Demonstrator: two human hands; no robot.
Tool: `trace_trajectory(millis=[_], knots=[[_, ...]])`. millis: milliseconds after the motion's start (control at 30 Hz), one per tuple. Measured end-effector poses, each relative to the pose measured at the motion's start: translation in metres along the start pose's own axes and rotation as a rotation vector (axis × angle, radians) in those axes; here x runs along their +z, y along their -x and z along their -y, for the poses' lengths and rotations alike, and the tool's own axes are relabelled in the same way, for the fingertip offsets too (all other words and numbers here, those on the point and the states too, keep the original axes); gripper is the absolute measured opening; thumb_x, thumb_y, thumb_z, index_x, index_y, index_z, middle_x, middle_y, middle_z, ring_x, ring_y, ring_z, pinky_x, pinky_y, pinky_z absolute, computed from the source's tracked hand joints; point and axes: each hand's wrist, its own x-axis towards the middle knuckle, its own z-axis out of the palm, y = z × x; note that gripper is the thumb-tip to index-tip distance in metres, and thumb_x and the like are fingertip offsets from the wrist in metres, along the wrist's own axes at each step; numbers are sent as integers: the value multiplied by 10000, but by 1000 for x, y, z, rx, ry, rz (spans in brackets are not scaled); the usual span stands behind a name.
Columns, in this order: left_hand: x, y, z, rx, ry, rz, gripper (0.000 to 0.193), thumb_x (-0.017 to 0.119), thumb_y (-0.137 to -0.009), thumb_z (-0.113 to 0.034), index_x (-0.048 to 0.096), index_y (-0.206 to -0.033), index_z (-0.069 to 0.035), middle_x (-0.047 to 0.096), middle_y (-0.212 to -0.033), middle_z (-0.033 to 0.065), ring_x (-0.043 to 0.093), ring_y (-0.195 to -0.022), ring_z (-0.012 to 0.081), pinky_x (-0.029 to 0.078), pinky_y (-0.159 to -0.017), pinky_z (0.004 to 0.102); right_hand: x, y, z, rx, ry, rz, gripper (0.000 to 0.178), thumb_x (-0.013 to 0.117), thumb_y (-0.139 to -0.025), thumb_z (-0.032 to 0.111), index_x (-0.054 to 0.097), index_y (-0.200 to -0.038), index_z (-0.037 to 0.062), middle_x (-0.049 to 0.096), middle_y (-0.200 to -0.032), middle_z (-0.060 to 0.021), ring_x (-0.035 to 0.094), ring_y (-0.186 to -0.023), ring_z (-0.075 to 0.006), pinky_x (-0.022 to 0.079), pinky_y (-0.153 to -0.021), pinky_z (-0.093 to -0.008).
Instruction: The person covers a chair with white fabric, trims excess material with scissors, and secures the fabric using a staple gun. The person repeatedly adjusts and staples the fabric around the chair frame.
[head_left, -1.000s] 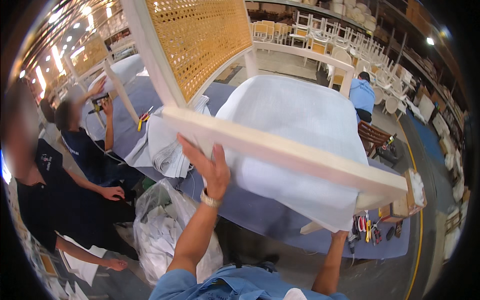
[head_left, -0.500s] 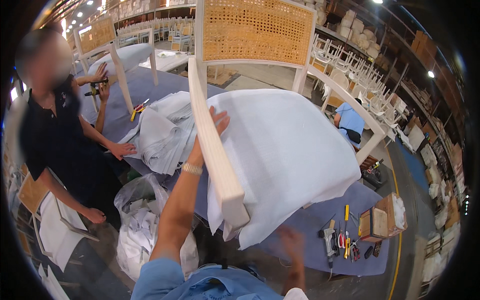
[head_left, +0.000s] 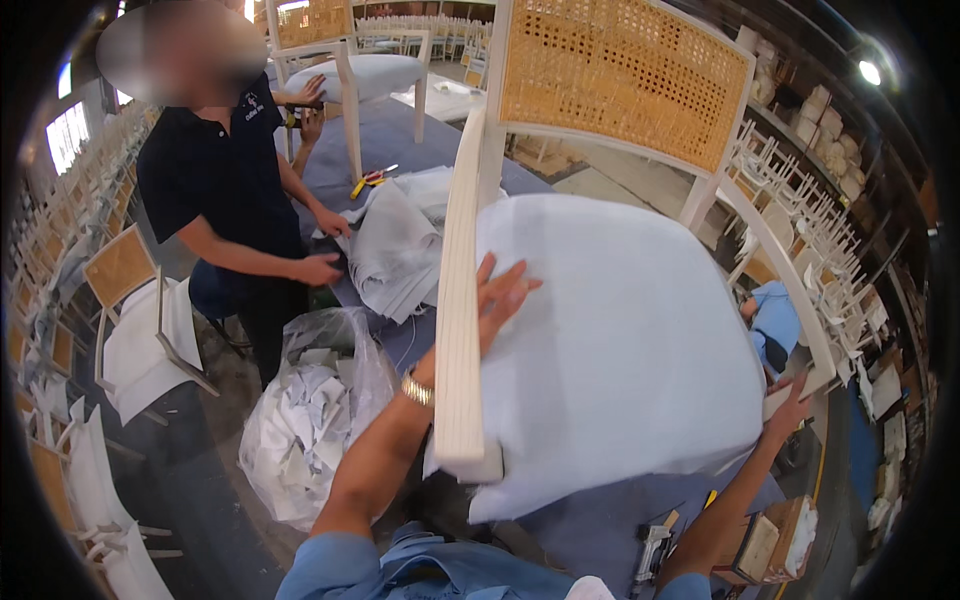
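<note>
Here, seen from above, a person holds a cream-white armchair [head_left: 600,300] with a woven cane back, tilted up off a blue-covered tabletop [head_left: 590,525]. A white fabric sheet [head_left: 640,350] is draped over the chair's seat and hangs below it.

The left hand [head_left: 495,295] lies flat on the fabric just beside the chair's near wooden rail [head_left: 460,300], fingers spread wide, its grip open and pressing rather than clasping. A gold-coloured watch [head_left: 417,388] sits on that wrist. The right hand [head_left: 792,405] is at the chair's far side, at the end of the curved armrest [head_left: 780,270]; its fingers touch the wood, but whether its grip closes around it cannot be told.

The cane back panel [head_left: 620,75] stands above the seat, toward the top of the view.

Left of the chair, a pile of white fabric pieces [head_left: 400,245] lies on the tabletop, and a clear plastic bag [head_left: 315,420] full of white offcuts stands on the floor below it. A second person in a black shirt [head_left: 220,180] stands left of the chair, with one hand [head_left: 320,268] touching the fabric pile. Behind that person another white chair [head_left: 370,75] stands on the tabletop. Below the chair's right side, a staple gun [head_left: 652,550] and small boxes [head_left: 775,540] rest on the tabletop. Rows of similar white chairs [head_left: 820,230] fill the space beyond.
</note>
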Motion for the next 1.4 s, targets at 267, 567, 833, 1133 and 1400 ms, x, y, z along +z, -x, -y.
trace_trajectory(millis=[267,567,833,1133,1400], knots=[[-4,-84,25,59,53,284,595,392,-1049,-524,660,-1302,-58,512,-1485,138,189,-1524,303,117,-1237,408,-47,76,37,15,83,-166,367,661,-970,371,578,-1068,26,605,-839,-71,586,-710,-145,493,-629,-281],[54,-180,65,-61,183,254,507,497,-1028,-476,677,-1282,-77,582,-1416,113,480,-1361,203,310,-1152,317,-55,93,67,-89,333,-276,456,613,-1005,341,558,-1236,-49,658,-1137,-147,639,-984,-210,524,-853,-331],[6,-78,28,-69,482,34,328,607,-1004,-239,681,-1213,3,692,-998,52,587,-842,67,488,-772,233,-21,261,100,-358,163,-121,300,554,-1012,144,581,-1250,-37,629,-1203,-157,629,-1038,-251,530,-889,-383],[10,80,2,197,3,-391,254,648,-957,-87,688,-1199,-21,714,-968,94,658,-836,141,504,-762,238,167,425,-12,867,-924,710,528,623,-985,255,420,-1434,67,509,-1427,-117,582,-1201,-285,514,-970,-446],[28,88,-36,0,-343,-185,279,613,-973,-208,669,-1193,-46,700,-913,145,677,-714,307,528,-640,399,219,431,27,933,-1264,759,572,547,-1034,244,313,-1529,75,446,-1493,-75,491,-1333,-212,429,-1096,-396]])
